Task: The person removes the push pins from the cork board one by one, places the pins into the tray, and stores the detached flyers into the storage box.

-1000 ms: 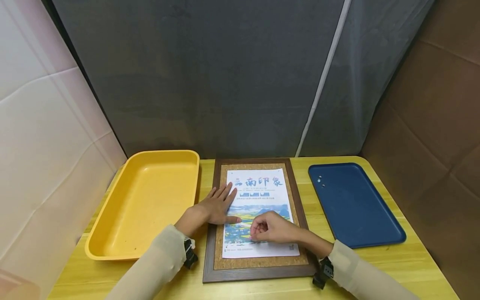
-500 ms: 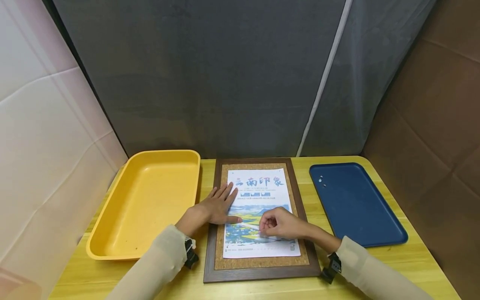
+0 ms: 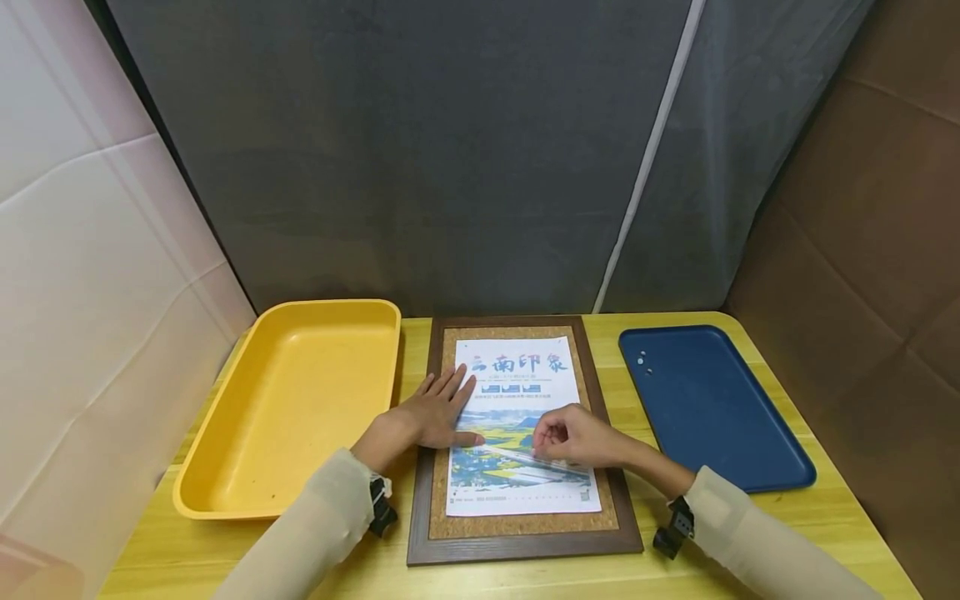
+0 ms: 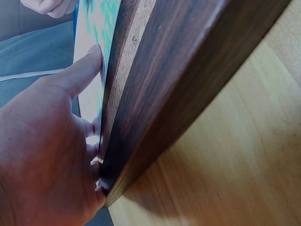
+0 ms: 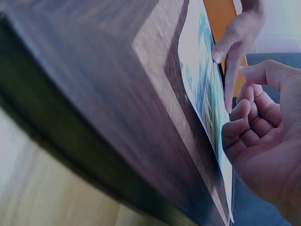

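Note:
A printed poster [image 3: 517, 392] with a landscape picture lies on a brown-framed cork board [image 3: 525, 528]. My left hand [image 3: 435, 415] rests with spread fingers on the poster's left side and the frame; its thumb touches the paper in the left wrist view. Above the poster's lower right, my right hand [image 3: 573, 437] has thumb and index finger pinched together, the other fingers curled. Between those tips a tiny metallic point shows in the right wrist view, apparently a thumbtack [image 5: 241, 71], mostly hidden. Small dots like tack heads mark the poster's upper left and lower left corners.
A deep yellow tray [image 3: 182, 467] stands left of the board. To the right lies a blue tray [image 3: 720, 417] with several small pale tacks [image 3: 643, 362] near its upper left. Grey, white and brown cloth surrounds the wooden table [image 3: 840, 517].
My right hand has moved right and slightly up over the poster, uncovering more of the printed landscape. The left hand stays in place on the poster.

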Demonstrator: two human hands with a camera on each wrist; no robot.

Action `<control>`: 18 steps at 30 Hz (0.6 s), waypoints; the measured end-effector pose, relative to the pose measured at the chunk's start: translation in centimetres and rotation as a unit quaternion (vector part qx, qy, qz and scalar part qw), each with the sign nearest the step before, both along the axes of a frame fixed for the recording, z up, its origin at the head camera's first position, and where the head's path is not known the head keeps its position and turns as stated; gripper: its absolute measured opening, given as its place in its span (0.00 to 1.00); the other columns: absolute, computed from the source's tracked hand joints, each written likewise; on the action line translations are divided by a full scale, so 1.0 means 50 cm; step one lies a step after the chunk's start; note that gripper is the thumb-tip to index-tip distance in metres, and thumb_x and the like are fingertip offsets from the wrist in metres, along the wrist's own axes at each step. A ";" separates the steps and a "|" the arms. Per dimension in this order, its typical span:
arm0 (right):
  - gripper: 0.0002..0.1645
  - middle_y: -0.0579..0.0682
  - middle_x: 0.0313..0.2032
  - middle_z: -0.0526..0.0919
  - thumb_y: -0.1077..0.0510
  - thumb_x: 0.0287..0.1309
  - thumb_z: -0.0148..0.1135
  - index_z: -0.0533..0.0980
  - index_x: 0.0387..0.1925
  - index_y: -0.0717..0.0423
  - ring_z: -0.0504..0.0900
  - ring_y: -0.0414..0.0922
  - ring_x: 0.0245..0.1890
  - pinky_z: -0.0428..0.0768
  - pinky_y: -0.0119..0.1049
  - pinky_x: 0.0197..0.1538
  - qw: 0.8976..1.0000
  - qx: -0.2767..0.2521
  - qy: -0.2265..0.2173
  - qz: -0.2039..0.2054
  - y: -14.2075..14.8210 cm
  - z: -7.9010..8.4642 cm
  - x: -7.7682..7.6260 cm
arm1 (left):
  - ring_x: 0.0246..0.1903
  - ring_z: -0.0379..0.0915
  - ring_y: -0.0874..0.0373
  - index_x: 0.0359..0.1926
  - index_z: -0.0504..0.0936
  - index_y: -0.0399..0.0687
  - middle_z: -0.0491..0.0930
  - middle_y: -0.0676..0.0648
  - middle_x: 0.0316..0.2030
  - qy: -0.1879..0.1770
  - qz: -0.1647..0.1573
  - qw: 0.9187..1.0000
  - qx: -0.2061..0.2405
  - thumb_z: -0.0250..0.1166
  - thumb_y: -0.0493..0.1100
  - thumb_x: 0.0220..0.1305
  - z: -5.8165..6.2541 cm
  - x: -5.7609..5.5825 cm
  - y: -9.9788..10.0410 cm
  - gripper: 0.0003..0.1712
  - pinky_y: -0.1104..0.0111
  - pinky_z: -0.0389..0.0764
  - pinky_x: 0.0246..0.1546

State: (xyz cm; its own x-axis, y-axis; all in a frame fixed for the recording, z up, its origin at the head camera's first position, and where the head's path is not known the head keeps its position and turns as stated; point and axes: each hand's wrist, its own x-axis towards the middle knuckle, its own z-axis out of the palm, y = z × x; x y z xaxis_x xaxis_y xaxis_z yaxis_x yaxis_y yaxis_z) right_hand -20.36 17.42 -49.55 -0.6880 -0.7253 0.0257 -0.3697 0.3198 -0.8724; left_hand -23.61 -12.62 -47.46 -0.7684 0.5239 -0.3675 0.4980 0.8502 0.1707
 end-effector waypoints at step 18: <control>0.05 0.47 0.26 0.83 0.68 0.64 0.69 0.86 0.35 0.56 0.72 0.35 0.25 0.72 0.26 0.31 0.999 0.003 0.025 -0.033 0.043 -0.001 -0.029 | 0.84 0.27 0.41 0.86 0.40 0.46 0.31 0.40 0.85 -0.001 -0.003 1.000 -0.001 0.55 0.76 0.71 0.001 -0.001 -0.001 0.61 0.44 0.36 0.82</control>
State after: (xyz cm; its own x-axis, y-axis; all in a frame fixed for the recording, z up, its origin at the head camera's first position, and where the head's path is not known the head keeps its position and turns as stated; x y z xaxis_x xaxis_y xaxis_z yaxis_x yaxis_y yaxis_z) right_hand -21.80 19.56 -49.62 -0.7317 -0.6793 0.0562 -0.3908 0.3505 -0.8511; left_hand -23.64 -12.66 -47.42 -0.7641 0.5288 -0.3695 0.5037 0.8469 0.1706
